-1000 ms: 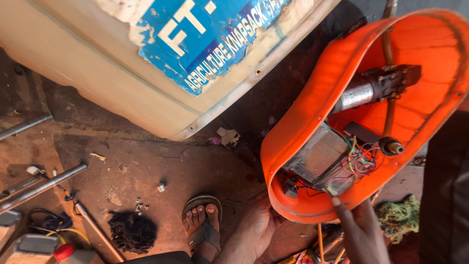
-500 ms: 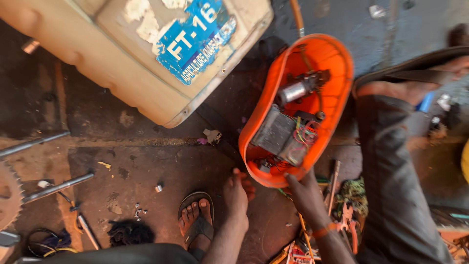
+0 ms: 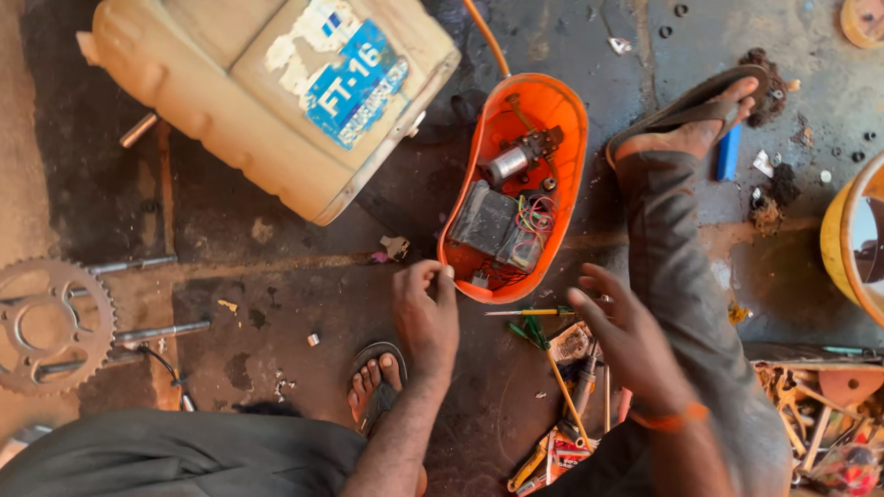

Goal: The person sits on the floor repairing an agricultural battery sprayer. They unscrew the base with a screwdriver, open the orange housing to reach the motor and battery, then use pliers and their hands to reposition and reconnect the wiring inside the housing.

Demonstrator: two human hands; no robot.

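An orange plastic housing (image 3: 564, 110) lies open on the dirty floor. Inside it are a small grey motor (image 3: 508, 163), a dark battery block (image 3: 483, 217) and coloured wires (image 3: 534, 219). My left hand (image 3: 424, 317) reaches to its near end, with curled fingertips pinching the rim. My right hand (image 3: 626, 340) hovers just right of that end with fingers spread, holding nothing. Below it lie a green-handled screwdriver (image 3: 529, 313) and other hand tools (image 3: 552, 451).
A cream plastic tank (image 3: 230, 120) with a blue label lies to the upper left. A chain sprocket (image 3: 51, 322) and metal rods (image 3: 157, 329) lie at the left. My sandalled feet (image 3: 373, 382) (image 3: 700, 110) rest on the floor. A yellow container (image 3: 843, 239) is at the right edge.
The view has pulled back and shows more of the floor. My right hand has come out of the housing's near end toward the tools. My left hand stays at the rim.
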